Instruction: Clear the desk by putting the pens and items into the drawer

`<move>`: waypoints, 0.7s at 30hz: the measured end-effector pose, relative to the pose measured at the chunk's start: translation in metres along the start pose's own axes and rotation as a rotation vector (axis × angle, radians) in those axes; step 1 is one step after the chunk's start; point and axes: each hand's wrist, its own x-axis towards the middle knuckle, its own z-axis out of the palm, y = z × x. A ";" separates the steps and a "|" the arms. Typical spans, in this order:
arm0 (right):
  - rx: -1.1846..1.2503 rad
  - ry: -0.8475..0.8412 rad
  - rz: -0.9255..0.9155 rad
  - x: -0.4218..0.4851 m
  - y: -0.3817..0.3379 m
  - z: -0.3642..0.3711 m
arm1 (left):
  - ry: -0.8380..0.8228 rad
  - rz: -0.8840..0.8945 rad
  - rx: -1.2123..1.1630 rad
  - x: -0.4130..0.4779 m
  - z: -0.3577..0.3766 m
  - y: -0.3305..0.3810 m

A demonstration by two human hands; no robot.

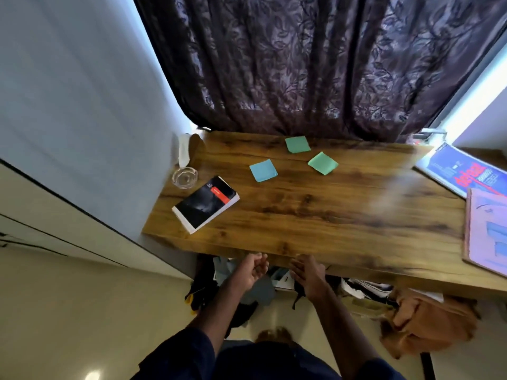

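A dark patterned curtain (315, 64) hangs behind a wooden desk surface (315, 215) seen from above. No drawer can be made out. Under the front edge lies a jumble of papers and cloth (365, 290), and it is unclear whether any of it sits in a drawer. A blue magazine (463, 174) and a pink one (488, 229) lie at the right. A black book with a red label (205, 204) lies at the left. Further back are a blue sticky-note pad (263, 170) and two green pads (297, 144) (323, 163), apart from each other. A clear glass ashtray (184, 177), with nothing visible inside, sits beside the book. No pens are visible. Both hands are at the front edge: the left hand (253, 270) has loosely curled fingers and seems empty, and the right hand (310, 272) has straight fingers reaching to the edge. The step appears to be reaching for the drawer, with clearing barely begun. Next the drawer likely needs pulling open, then the pads carried over.
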 end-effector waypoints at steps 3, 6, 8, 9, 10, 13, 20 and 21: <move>0.002 -0.059 0.077 0.008 0.018 0.022 | 0.004 0.028 0.088 0.000 -0.020 0.010; 0.023 -0.093 0.167 0.010 0.040 0.030 | 0.057 0.007 0.070 0.009 -0.049 0.011; 0.073 -0.116 0.204 0.012 0.050 0.032 | 0.081 -0.022 -0.021 0.018 -0.065 0.012; 0.106 -0.106 0.215 0.014 0.054 0.031 | 0.093 -0.039 -0.087 0.024 -0.072 0.013; 0.157 -0.094 0.225 0.018 0.058 0.030 | 0.104 -0.060 -0.156 0.030 -0.078 0.013; 0.418 -0.034 0.239 0.040 0.067 0.034 | 0.107 -0.161 -0.297 0.056 -0.090 0.021; 0.982 -0.035 0.176 0.114 0.103 0.061 | 0.123 -0.184 -0.522 0.123 -0.105 0.034; 0.987 -0.049 0.156 0.123 0.107 0.067 | 0.136 -0.178 -0.539 0.130 -0.107 0.034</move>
